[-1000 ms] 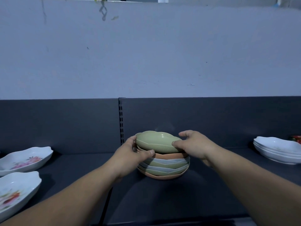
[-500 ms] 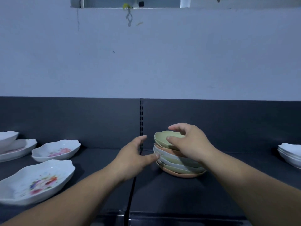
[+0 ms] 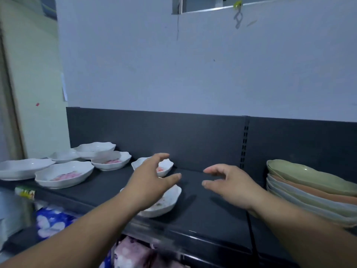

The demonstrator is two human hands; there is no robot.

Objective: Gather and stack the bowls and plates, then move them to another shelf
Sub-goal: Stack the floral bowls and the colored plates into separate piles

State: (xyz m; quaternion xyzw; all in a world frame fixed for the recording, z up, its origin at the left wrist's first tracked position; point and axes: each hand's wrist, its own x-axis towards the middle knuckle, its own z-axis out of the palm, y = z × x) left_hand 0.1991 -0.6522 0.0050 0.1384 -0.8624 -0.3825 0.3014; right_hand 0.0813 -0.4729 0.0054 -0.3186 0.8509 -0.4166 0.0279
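Note:
A stack of green, peach and pale grey bowls point(image 3: 313, 190) stands on the dark shelf point(image 3: 208, 211) at the right. Several white floral dishes are spread over the shelf's left half. My left hand point(image 3: 150, 182) hovers with spread fingers above a white floral dish point(image 3: 166, 202) near the front edge, and partly hides another white dish point(image 3: 164, 167) behind it. My right hand point(image 3: 231, 184) is held out over bare shelf between that dish and the stack, fingers loosely curved and holding nothing.
More white dishes sit at the left: one near the front point(image 3: 63, 174), one behind it point(image 3: 112, 161), one at the back point(image 3: 94, 148) and a wide one at the far left point(image 3: 21, 168). Floral fabric point(image 3: 50, 221) lies on the level below. A dark back panel closes the shelf.
Both hands have let go of the coloured stack and moved left toward the white dishes. The view has swung left, so the stack now sits at the right edge.

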